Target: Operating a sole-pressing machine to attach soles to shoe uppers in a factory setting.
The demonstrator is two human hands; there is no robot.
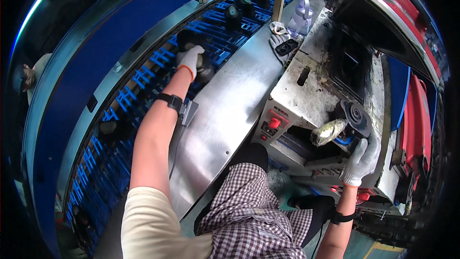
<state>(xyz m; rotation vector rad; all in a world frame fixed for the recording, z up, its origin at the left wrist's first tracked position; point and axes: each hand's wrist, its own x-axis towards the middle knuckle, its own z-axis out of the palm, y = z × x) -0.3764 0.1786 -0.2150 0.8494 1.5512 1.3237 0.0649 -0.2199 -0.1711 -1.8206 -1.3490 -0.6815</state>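
Observation:
My left hand (190,59), in a white glove with an orange cuff, reaches over the blue conveyor and is closed on a dark, rounded, shoe-like piece (207,69). That piece is blurred and partly covered by my fingers. On the right, my gloved right hand (363,160) grips the lower edge of a black part with a round, ringed face (355,114). The part sits at the front of a worn, stained machine (306,86). A handle wrapped in yellowish material (328,132) sticks out beside it. My right fingertips are partly hidden behind the black part.
Several dark shoe-like pieces (233,13) stand farther along the conveyor (142,77). A metal ledge (230,110) runs between conveyor and machine, with a lilac bottle (301,17) and loose gloves (279,43) at its far end. Red switches (274,123) face me. Another person (29,76) is far left.

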